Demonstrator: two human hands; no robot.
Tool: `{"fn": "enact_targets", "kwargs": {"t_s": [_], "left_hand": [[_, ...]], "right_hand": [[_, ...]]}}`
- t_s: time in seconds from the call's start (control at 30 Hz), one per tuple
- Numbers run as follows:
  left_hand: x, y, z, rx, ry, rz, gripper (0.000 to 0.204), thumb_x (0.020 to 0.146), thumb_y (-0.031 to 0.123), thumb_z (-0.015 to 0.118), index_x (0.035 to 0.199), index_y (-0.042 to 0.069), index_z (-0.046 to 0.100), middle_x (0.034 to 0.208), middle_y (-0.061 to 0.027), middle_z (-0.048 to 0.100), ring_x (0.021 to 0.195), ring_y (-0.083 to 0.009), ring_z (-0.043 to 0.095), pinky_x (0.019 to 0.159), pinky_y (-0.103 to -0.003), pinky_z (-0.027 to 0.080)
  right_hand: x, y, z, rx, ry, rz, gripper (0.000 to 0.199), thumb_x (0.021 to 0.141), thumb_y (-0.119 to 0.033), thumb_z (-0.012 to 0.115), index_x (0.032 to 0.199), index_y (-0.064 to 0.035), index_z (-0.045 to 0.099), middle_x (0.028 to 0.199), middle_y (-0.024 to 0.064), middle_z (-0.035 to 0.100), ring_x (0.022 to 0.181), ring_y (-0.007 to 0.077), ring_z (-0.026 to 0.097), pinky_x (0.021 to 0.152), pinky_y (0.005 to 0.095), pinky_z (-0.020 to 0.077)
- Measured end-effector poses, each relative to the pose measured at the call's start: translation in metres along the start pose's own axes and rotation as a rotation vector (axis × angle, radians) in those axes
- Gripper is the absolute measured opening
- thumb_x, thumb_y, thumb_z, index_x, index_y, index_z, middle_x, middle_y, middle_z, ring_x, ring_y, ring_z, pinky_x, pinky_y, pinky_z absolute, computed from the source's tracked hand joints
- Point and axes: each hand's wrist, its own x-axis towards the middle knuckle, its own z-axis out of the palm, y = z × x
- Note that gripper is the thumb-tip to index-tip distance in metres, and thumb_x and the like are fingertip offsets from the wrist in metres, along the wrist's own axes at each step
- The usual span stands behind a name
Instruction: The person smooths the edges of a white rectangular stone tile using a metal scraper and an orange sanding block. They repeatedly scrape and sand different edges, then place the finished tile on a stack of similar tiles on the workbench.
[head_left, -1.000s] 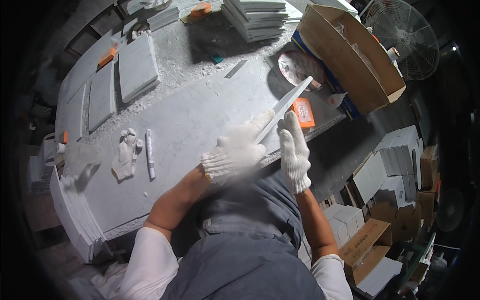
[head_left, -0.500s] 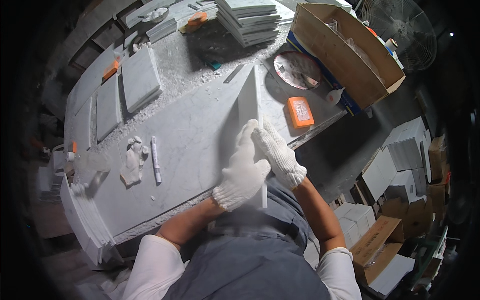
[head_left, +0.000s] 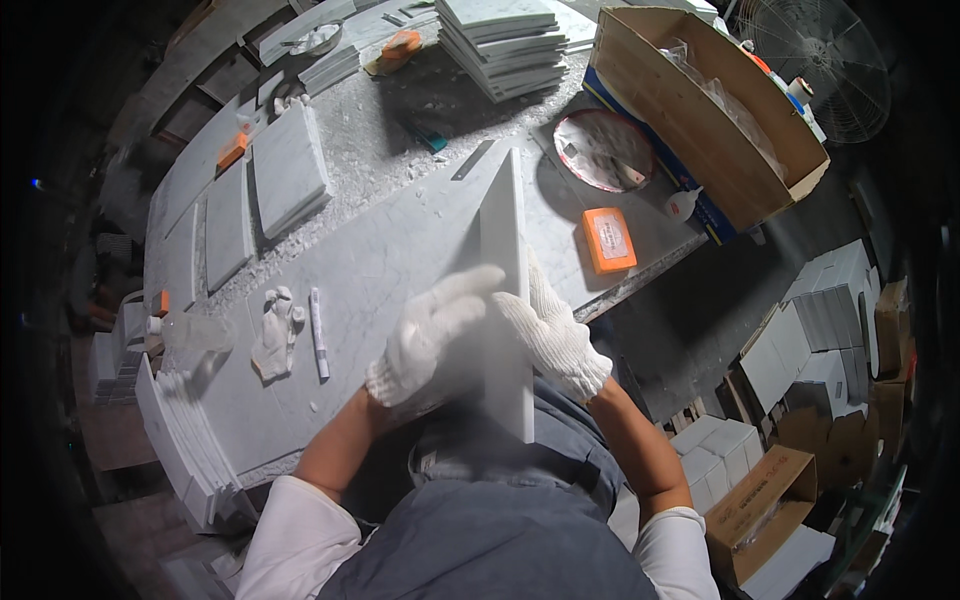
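Observation:
A white marble tile stands on edge in front of me, its near end overhanging the worktable edge by my apron. My right hand, in a white knit glove, grips it, with the thumb over the left face and the fingers along the right side. My left hand, gloved the same way, is off to the left of the tile. Its fingers are stretched toward the left face; whether the tips touch is hard to see. A pale haze blurs the space between that hand and the tile.
Right of the tile are an orange block, a round dish of white paste and a large carton. To the left lie a spare glove and a white marker. Stacked tiles stand at the back.
My left hand has come away from the tile and shifted left, its fingers straightening. My right hand stays on the tile, its thumb now over the left face. The view has shifted slightly.

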Motion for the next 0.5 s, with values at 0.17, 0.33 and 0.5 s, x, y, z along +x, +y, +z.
{"fn": "enact_targets", "kwargs": {"t_s": [0.17,0.33,0.5], "left_hand": [[0.110,-0.023,-0.019,0.102,0.408,0.287,0.068,0.103,0.039,0.053,0.149,-0.008,0.037,0.152,-0.0217,0.045,0.140,-0.0262,0.045,0.117,-0.035,0.034],[0.195,-0.041,-0.033,0.059,0.379,0.228,0.065,0.103,0.057,0.045,0.096,-0.003,0.068,0.092,-0.0127,0.070,0.087,-0.0205,0.065,0.086,-0.031,0.051],[0.211,-0.043,-0.031,-0.457,0.319,0.194,0.069,0.102,0.060,0.046,0.061,0.006,0.059,0.054,-0.0073,0.056,0.049,-0.0182,0.054,0.058,-0.033,0.051]], "right_hand": [[0.000,-0.005,0.008,0.081,0.011,-0.031,0.080,0.097,-0.037,0.058,0.159,-0.0035,0.020,0.148,0.0265,0.045,0.136,0.0342,0.047,0.113,0.0415,0.0375],[-0.003,-0.018,0.005,-0.089,-0.101,-0.047,0.082,0.099,-0.040,0.057,0.160,-0.0038,0.015,0.152,0.0300,0.039,0.139,0.0393,0.045,0.115,0.0416,0.0349],[0.024,-0.015,-0.053,-0.034,0.174,-0.133,0.052,0.096,-0.034,0.069,0.138,-0.0054,0.057,0.128,0.0181,0.063,0.121,0.0279,0.060,0.105,0.0372,0.0467]]}}
